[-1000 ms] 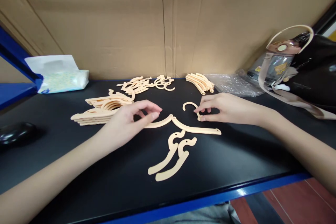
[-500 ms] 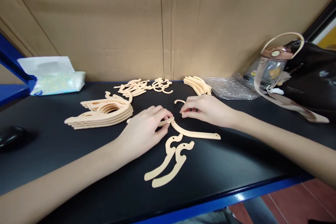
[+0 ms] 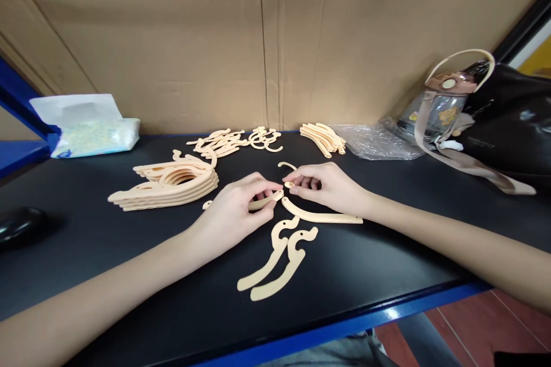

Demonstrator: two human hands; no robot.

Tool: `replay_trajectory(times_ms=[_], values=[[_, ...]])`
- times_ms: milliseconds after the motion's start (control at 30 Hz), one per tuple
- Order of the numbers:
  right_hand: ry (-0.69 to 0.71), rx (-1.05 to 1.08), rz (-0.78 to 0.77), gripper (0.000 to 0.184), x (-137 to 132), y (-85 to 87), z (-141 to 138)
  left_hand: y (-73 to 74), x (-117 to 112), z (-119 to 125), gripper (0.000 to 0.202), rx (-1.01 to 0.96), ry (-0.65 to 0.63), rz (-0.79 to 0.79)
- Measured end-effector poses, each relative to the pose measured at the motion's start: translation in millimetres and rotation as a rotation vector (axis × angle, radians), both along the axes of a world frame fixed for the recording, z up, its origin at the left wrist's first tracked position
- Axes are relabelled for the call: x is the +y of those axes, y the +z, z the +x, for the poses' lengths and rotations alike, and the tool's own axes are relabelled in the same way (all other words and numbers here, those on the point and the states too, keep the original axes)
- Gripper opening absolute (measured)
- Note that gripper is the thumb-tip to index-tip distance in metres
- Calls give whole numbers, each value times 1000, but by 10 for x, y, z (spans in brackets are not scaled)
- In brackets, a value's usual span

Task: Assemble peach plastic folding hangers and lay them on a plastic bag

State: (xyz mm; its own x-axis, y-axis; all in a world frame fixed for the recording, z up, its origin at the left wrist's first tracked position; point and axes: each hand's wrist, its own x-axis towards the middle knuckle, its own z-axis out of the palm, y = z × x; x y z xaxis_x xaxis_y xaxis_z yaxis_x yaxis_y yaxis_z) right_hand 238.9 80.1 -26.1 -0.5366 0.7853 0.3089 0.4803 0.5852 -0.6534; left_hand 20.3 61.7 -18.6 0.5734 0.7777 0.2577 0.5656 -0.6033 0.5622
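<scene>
On the black tabletop point(image 3: 379, 258) my left hand point(image 3: 235, 212) pinches the inner end of a cream curved hanger arm point(image 3: 264, 201). My right hand point(image 3: 327, 186) pinches a small cream hook piece point(image 3: 287, 167) right at that arm's end, where a second curved arm point(image 3: 321, 216) also meets it. The fingertips of both hands almost touch. Two loose cream hanger pieces point(image 3: 275, 264) lie side by side just in front of my hands.
A stack of assembled cream hangers point(image 3: 167, 186) sits at the left. Piles of loose parts point(image 3: 224, 142), hooks point(image 3: 264, 137) and arms point(image 3: 323, 137) line the cardboard back wall. A tissue pack point(image 3: 92, 126), a black mouse point(image 3: 21, 226), a plastic bag point(image 3: 379, 142), a water bottle point(image 3: 443, 106) and a dark bag point(image 3: 512, 120) stand around.
Both hands have moved inward to the joint between the two arms. My right hand brought the hook piece left to the arm ends, and my left hand slid right and pinched the left arm.
</scene>
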Motion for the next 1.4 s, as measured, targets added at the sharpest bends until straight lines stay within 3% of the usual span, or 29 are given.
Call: replay_trajectory(times_ms=[367,600,767,967,1200,1400], values=[[42,120,-136,20,14,-27,2,22,-9,-24,16,30,-53,-15],[72,139,-87,19,33,-31,14,61,-44,-83,21,189,-133,100],[60,167,-114,16,55,-47,26,51,-33,-79,16,207,-132,51],[34,199,-158,14,70,-67,25,20,-8,-63,18,126,-91,19],[40,206,-166,15,77,-61,8,-34,-5,-2,29,-40,67,-61],[28,215,-167,15,79,-53,-4,-47,-8,4,28,-40,134,-51]])
